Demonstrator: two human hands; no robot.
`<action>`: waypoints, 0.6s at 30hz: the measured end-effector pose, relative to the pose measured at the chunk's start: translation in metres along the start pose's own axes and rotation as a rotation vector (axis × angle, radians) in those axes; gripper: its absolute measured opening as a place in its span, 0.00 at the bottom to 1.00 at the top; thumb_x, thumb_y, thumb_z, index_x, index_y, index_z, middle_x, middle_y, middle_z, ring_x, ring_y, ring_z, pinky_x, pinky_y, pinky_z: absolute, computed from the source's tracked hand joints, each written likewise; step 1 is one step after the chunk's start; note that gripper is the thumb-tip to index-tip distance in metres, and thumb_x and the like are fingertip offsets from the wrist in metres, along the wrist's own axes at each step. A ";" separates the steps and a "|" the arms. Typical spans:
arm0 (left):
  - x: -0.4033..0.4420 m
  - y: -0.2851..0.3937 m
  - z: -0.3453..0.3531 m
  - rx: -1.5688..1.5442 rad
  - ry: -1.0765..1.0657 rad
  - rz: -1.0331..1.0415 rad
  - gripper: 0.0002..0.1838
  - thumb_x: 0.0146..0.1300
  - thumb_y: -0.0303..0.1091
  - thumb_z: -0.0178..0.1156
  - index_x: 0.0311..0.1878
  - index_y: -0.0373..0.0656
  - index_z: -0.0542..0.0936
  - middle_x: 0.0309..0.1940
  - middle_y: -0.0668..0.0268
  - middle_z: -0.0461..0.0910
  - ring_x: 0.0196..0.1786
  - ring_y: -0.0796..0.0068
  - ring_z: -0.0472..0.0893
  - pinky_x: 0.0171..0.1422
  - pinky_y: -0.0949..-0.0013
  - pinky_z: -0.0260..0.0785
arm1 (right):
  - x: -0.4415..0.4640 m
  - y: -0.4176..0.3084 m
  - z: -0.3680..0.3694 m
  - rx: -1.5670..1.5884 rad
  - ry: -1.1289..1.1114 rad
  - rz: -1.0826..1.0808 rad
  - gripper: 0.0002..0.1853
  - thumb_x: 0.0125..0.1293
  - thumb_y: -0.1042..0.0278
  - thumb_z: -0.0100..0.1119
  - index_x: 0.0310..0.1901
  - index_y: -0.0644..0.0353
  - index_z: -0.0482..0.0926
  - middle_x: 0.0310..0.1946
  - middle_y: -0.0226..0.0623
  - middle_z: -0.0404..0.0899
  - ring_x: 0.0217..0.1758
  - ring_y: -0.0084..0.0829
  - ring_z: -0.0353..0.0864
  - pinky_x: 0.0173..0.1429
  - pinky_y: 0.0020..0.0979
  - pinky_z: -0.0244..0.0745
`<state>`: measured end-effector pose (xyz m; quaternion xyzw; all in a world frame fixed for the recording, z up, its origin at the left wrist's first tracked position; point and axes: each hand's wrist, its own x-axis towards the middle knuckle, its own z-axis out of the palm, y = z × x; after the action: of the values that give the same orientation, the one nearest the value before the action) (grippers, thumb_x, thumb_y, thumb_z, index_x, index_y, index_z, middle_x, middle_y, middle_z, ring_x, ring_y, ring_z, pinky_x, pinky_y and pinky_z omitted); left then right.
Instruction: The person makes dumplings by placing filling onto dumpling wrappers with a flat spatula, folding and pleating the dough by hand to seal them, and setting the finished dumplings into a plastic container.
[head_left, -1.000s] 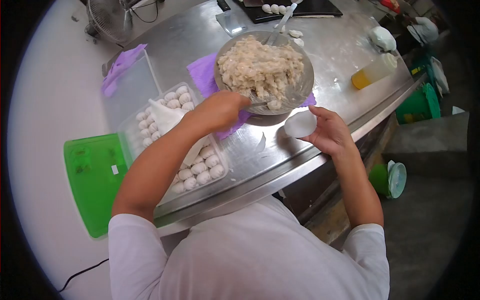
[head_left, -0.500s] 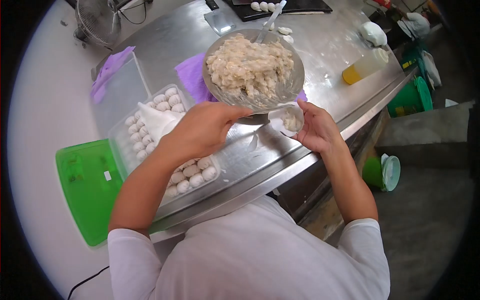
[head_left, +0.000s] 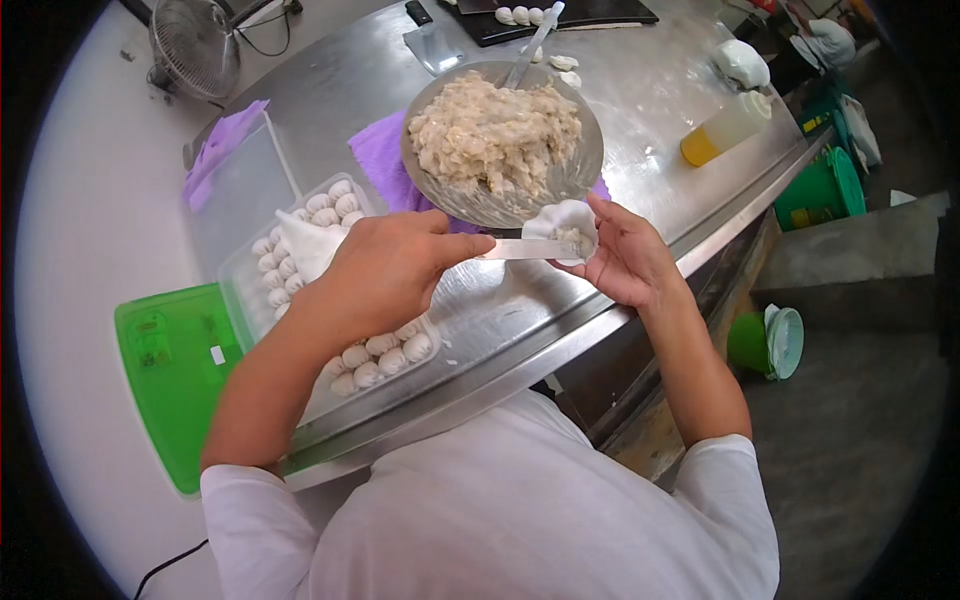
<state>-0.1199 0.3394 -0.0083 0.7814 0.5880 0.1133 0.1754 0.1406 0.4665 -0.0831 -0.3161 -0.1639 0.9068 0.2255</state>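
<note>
My left hand [head_left: 395,265] is closed on a flat metal spatula [head_left: 520,249], whose far end lies on filling in a round white wrapper [head_left: 560,220]. Curled around the wrapper's right side are the fingers of my right hand [head_left: 627,252], which holds it just below the bowl. The metal bowl [head_left: 423,180] contains a heap of pale, chunky filling [head_left: 495,130] and rests on a purple cloth [head_left: 377,150]. A plastic box [head_left: 240,290] of pleated dumplings [head_left: 392,352] sits under and beside my left forearm, partly covered by a white cloth [head_left: 312,245].
A green lid [head_left: 175,370] lies at the left, near a fan [head_left: 193,45]. A squeeze bottle [head_left: 727,128] with yellow liquid and a white bundle [head_left: 741,65] are at the right. A black board [head_left: 590,22] is at the back.
The spatula has moved from the bowl to the wrapper, which now has filling on it. The wrapper's edge has curled up around the filling. The view has shifted slightly.
</note>
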 end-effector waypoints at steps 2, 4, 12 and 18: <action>0.000 0.001 -0.004 0.041 0.003 0.006 0.24 0.58 0.23 0.62 0.57 0.57 0.86 0.32 0.65 0.80 0.36 0.61 0.82 0.39 0.60 0.73 | 0.003 0.003 -0.002 -0.021 -0.039 -0.002 0.23 0.81 0.57 0.47 0.65 0.69 0.68 0.61 0.49 0.76 0.63 0.45 0.80 0.69 0.47 0.76; -0.001 0.012 -0.009 0.036 0.023 0.017 0.24 0.58 0.22 0.62 0.57 0.57 0.85 0.32 0.64 0.80 0.36 0.60 0.82 0.38 0.60 0.73 | 0.000 0.008 0.001 -0.032 -0.063 0.001 0.23 0.81 0.56 0.47 0.64 0.68 0.69 0.60 0.48 0.78 0.63 0.43 0.80 0.68 0.46 0.76; -0.003 0.006 -0.012 -0.067 0.063 -0.003 0.25 0.57 0.21 0.61 0.58 0.54 0.85 0.30 0.62 0.78 0.34 0.58 0.81 0.37 0.58 0.72 | 0.000 0.007 0.003 -0.164 -0.069 0.022 0.28 0.79 0.53 0.50 0.70 0.65 0.65 0.65 0.45 0.76 0.67 0.42 0.78 0.70 0.46 0.74; -0.006 -0.005 -0.010 -0.050 0.060 0.000 0.24 0.58 0.20 0.61 0.57 0.52 0.85 0.32 0.61 0.80 0.34 0.58 0.80 0.39 0.58 0.72 | -0.003 0.006 0.008 -0.107 -0.082 -0.018 0.26 0.81 0.54 0.46 0.66 0.70 0.69 0.62 0.49 0.77 0.64 0.41 0.80 0.68 0.41 0.77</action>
<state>-0.1298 0.3361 -0.0009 0.7732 0.5899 0.1513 0.1771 0.1353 0.4583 -0.0784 -0.2890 -0.2242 0.9068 0.2096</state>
